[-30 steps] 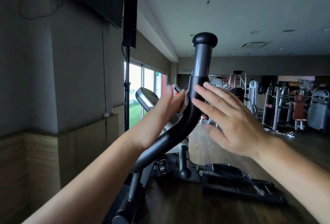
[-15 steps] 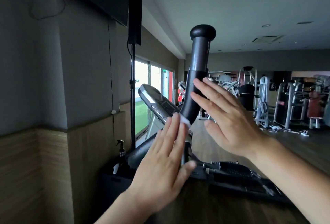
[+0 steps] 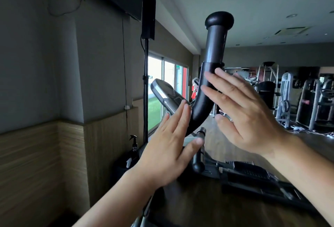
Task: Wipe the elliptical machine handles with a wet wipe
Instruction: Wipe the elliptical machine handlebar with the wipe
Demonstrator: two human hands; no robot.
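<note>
The elliptical's black handle curves upward to a round knob in the middle of the view. My left hand lies flat against the left side of its lower bend, fingers straight, with the wet wipe pressed under them; only a pale sliver of the wet wipe shows at my fingertips. My right hand is flat and open on the right side of the handle with fingers spread, holding nothing; whether it touches the bar is unclear.
The machine's console tilts behind my left fingers and its pedals lie low on the right. A spray bottle stands by the wall near a black stand pole. Other gym machines fill the far right.
My left hand has slid down the handle from its middle to the lower bend, keeping the wipe against it. My right hand has stayed flat beside the bar.
</note>
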